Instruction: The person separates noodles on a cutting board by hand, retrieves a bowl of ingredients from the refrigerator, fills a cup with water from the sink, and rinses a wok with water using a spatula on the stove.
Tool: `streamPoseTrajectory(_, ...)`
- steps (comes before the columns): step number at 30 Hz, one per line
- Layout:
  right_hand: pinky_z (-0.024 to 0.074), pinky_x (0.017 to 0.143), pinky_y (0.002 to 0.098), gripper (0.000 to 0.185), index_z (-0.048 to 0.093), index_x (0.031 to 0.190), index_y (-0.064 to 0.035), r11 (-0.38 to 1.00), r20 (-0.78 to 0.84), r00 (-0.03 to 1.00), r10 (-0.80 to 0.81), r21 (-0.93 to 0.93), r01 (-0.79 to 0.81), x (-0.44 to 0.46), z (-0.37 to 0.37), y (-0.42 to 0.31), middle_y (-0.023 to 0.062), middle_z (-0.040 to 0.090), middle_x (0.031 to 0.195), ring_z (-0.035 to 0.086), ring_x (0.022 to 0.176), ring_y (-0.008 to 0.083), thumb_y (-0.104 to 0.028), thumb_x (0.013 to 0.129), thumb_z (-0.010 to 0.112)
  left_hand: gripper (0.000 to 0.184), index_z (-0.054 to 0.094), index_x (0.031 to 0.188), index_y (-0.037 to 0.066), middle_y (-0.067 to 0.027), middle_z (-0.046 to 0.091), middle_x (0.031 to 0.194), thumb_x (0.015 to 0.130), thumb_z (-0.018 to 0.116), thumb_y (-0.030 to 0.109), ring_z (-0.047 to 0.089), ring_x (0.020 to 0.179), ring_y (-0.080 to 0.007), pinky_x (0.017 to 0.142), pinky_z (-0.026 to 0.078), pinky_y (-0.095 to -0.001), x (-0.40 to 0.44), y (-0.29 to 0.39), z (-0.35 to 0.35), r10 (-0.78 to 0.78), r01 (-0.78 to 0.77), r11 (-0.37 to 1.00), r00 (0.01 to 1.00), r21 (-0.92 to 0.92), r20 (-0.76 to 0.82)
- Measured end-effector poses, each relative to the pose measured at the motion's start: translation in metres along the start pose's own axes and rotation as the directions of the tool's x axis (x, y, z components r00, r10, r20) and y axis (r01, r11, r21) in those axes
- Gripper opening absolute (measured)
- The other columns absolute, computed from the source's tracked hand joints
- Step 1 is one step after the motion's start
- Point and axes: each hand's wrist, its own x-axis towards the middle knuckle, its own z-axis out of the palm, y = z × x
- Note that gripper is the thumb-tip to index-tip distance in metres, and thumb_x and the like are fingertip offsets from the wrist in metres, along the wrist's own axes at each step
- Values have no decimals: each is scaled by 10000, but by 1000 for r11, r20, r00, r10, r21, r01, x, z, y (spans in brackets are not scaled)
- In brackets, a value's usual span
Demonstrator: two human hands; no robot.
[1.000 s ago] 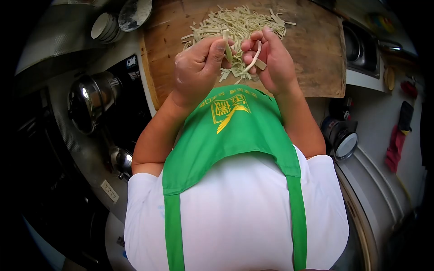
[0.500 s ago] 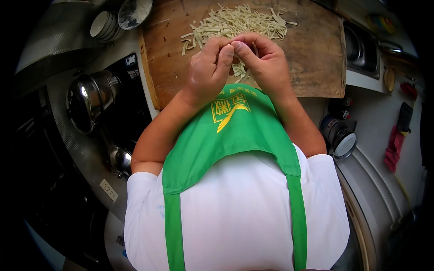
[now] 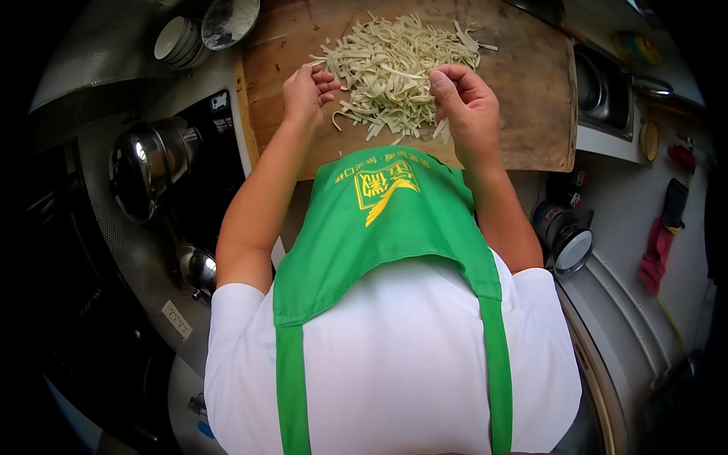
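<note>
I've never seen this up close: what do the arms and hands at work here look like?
They are a person's. The left hand and right hand are bare, with no gloves showing. The forearms are bare too, below short white sleeves. A green apron bears yellow markings.

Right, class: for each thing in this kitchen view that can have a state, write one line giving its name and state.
Noodle strips: cut, loosely heaped, tangled
Wooden board: partly covered by strips
Bowls: stacked
Dish: whitish powder inside
Green apron: worn, over a white shirt
Left hand: fingers curled, hold unclear
Right hand: thumb and forefinger pinching a strip
</note>
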Motion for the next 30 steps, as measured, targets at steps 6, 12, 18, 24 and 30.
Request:
streamPoseTrajectory(6, 459, 676, 218, 233, 640, 1124, -10, 978, 90, 984, 155, -153, -140, 34, -20, 44, 31, 651, 914, 551, 765, 66, -149, 940, 607, 343, 565, 1121, -5, -113, 684, 946, 985, 406, 267, 683, 777, -187, 599, 523, -275, 5, -10, 8, -172, 130, 962, 971, 242, 164)
streamPoseTrajectory(12, 529, 883, 310, 397, 487, 1293, 40, 950, 279, 937, 212, 166, -264, 28, -14, 33, 138, 577, 1213, 584, 1053, 178, -4, 899, 510, 442, 538, 1230, 5, -112, 670, 1066, 1017, 404, 369, 667, 938, -192, 701, 549, -300, -66, 17, 58, -285, 200, 955, 820, 218, 496)
streamPoseTrajectory(18, 543, 889, 315, 345, 515, 1214, 69, 981, 287, 948, 137, 93, -170, 23, -6, 17, 150, 597, 1155, 614, 1039, 204, 46, 872, 472, 448, 550, 1202, 7, -110, 665, 1064, 1015, 415, 391, 662, 988, -200, 682, 562, -293, -89, 31, 68, -256, 173, 967, 680, 189, 687)
streamPoseTrajectory(24, 553, 816, 291, 227, 572, 1110, 50, 973, -29, 997, 76, 219, -68, 33, -36, 52, 117, 647, 1037, 648, 921, 176, 12, 900, 497, 344, 571, 1136, -10, -120, 676, 1034, 1002, 440, 278, 679, 943, -210, 742, 561, -304, -40, 2, 48, -261, 209, 963, 877, 168, 404)
streamPoseTrajectory(30, 500, 780, 341, 286, 640, 1051, -81, 512, 410, 904, -122, -754, 411, 16, -64, 128, 88, 641, 981, 628, 900, 227, -158, 789, 724, 305, 532, 1173, 7, -117, 664, 1048, 1009, 400, 228, 668, 931, -224, 795, 550, -339, -9, -45, -3, -383, 339, 918, 889, 204, 249)
